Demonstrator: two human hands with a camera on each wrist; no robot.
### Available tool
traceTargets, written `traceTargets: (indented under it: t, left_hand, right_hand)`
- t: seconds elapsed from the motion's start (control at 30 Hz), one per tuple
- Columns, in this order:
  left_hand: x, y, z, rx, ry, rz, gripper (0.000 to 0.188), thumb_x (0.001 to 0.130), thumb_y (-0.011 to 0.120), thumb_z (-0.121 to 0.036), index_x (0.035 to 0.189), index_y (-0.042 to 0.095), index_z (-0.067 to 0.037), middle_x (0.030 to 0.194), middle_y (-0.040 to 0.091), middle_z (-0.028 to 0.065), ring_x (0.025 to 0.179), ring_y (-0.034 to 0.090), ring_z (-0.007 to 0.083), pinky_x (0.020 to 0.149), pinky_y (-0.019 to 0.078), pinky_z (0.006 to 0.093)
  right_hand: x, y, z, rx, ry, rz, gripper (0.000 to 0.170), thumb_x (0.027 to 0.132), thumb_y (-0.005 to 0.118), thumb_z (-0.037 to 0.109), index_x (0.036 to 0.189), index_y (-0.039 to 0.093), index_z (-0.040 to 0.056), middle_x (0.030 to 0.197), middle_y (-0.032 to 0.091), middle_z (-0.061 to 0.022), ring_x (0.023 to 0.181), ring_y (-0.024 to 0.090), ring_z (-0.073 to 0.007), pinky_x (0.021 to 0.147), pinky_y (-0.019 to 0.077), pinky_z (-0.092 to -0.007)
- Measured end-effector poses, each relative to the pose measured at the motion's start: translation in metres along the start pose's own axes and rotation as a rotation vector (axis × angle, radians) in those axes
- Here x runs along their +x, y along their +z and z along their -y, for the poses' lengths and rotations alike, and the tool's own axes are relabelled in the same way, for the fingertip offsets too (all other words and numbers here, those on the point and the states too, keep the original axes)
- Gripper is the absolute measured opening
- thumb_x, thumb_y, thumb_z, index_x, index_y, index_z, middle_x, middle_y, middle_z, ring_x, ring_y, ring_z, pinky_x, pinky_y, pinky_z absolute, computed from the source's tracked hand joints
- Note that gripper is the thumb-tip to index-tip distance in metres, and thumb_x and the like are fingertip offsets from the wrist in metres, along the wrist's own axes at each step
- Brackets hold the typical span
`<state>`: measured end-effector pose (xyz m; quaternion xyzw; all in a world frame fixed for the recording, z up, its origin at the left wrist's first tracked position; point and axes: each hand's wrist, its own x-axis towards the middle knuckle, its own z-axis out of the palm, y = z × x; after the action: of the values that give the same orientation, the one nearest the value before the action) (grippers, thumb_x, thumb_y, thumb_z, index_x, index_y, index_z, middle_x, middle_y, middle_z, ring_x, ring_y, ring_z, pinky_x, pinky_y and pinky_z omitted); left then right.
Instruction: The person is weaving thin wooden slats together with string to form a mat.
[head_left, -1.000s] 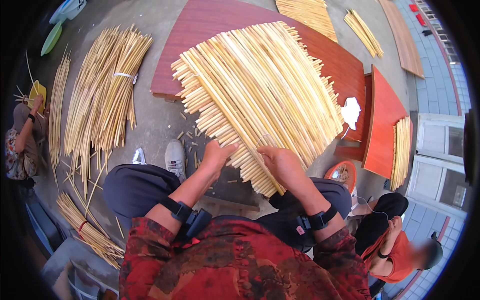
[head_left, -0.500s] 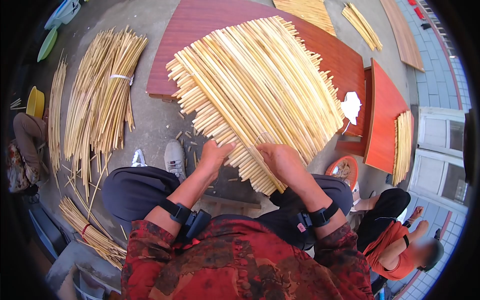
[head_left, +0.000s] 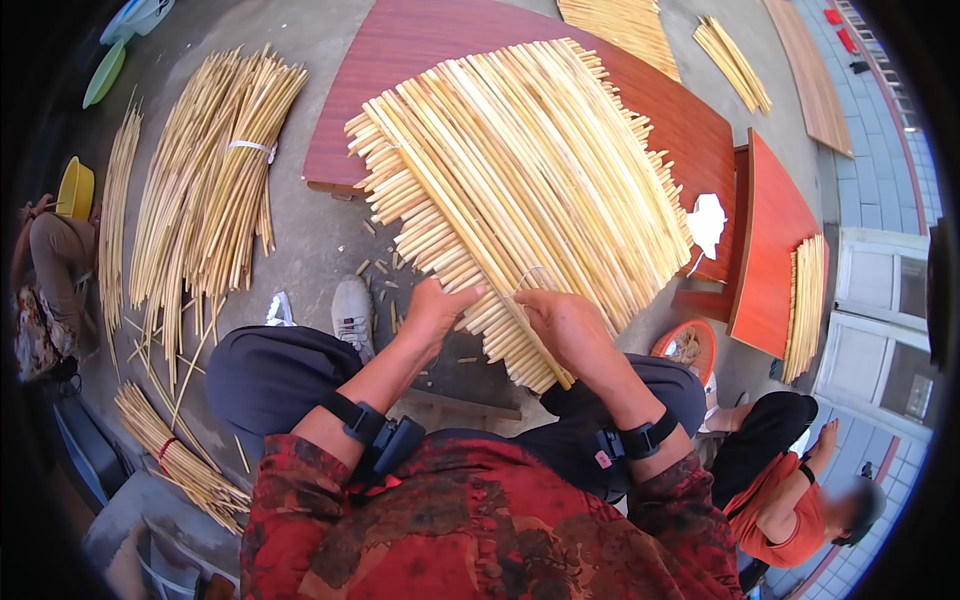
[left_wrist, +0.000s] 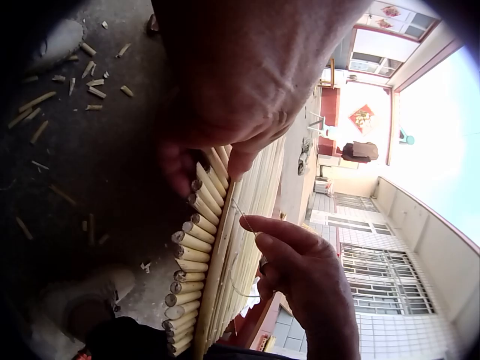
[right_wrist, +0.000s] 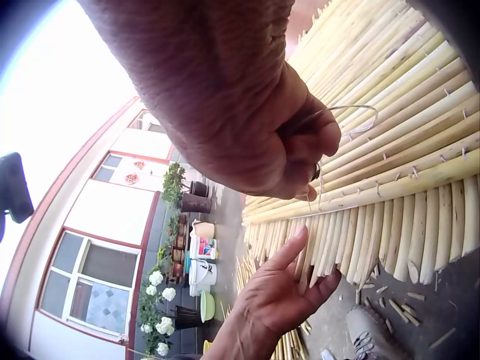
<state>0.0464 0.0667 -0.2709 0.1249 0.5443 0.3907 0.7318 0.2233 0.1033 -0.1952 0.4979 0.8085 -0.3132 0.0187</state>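
Observation:
A mat of pale stalks (head_left: pixel 530 170) lies partly over a dark red table, its near corner over the person's lap. A long stalk crosses the ends along its left edge. The left hand (head_left: pixel 432 312) grips the edge, thumb on top and fingers beneath the stalk ends (left_wrist: pixel 191 259). Just right of it, the right hand (head_left: pixel 568 325) pinches a thin thread or needle at the long stalk; in the right wrist view its fingers are curled and a loop of thread (right_wrist: pixel 367 112) arcs from the right hand (right_wrist: pixel 300 150). Small stitches (right_wrist: pixel 412 172) run along the stalks.
Tied stalk bundles (head_left: pixel 215 180) lie on the floor at left, with cut pieces (head_left: pixel 385 275) near a shoe. An orange basket (head_left: pixel 688 345) stands at right beside a seated person (head_left: pixel 785 500). A white bag (head_left: pixel 706 225) hangs at the red table's edge (head_left: pixel 330 150).
Both hands keep their places on the mat. The view has shifted slightly. The seated person at right has moved their arms, and the person at far left has changed posture.

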Motion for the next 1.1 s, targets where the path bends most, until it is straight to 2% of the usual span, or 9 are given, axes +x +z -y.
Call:
traceTargets:
  t: [0.17,0.43,0.7,0.77,1.1]
  left_hand:
    - [0.002,0.001,0.003,0.030,0.025,-0.050,0.031,0.077,0.069,-0.017,0.100,0.060,0.002,0.081,0.065,0.0084,0.060,0.061,0.0127,0.045,0.0461,0.0241]
    - [-0.002,0.002,-0.002,0.068,0.007,-0.049,0.024,0.079,0.067,-0.012,0.097,0.060,0.001,0.077,0.062,0.0048,0.055,0.056,0.0105,0.045,0.0430,0.0240]
    - [-0.001,0.000,0.001,0.030,-0.007,-0.021,0.022,0.079,0.065,-0.009,0.098,0.060,0.002,0.078,0.063,0.0057,0.058,0.057,0.0111,0.047,0.0447,0.0242]
    - [0.002,0.000,0.006,0.023,0.024,-0.049,0.025,0.078,0.066,-0.010,0.096,0.060,0.007,0.078,0.064,0.0109,0.058,0.059,0.0139,0.045,0.0463,0.0253]
    - [0.001,-0.001,0.005,0.032,0.030,-0.057,0.024,0.079,0.065,-0.010,0.095,0.060,0.006,0.075,0.063,0.0099,0.056,0.059,0.0140,0.044,0.0466,0.0268]
  right_hand:
    - [0.001,0.004,0.003,-0.093,-0.008,0.026,0.021,0.084,0.047,0.013,0.095,0.064,0.0072,0.076,0.064,-0.0176,0.072,0.063,-0.0333,0.063,0.0487,-0.0438]
    - [0.001,0.005,0.008,-0.194,-0.054,0.069,0.014,0.081,0.048,0.010,0.086,0.060,0.0054,0.075,0.063,-0.0152,0.071,0.063,-0.0318,0.060,0.0490,-0.0413]
    - [0.002,0.000,0.003,-0.123,-0.012,0.098,0.024,0.081,0.047,0.010,0.098,0.064,0.0067,0.077,0.064,-0.0180,0.075,0.063,-0.0335,0.065,0.0487,-0.0428]
    - [0.003,-0.003,0.002,-0.115,-0.006,0.110,0.024,0.081,0.047,0.011,0.098,0.064,0.0068,0.077,0.063,-0.0189,0.075,0.063,-0.0340,0.066,0.0486,-0.0430]
    - [0.003,-0.007,0.000,-0.069,-0.005,0.125,0.024,0.082,0.048,0.011,0.097,0.067,0.0067,0.077,0.063,-0.0218,0.075,0.062,-0.0359,0.068,0.0481,-0.0437]
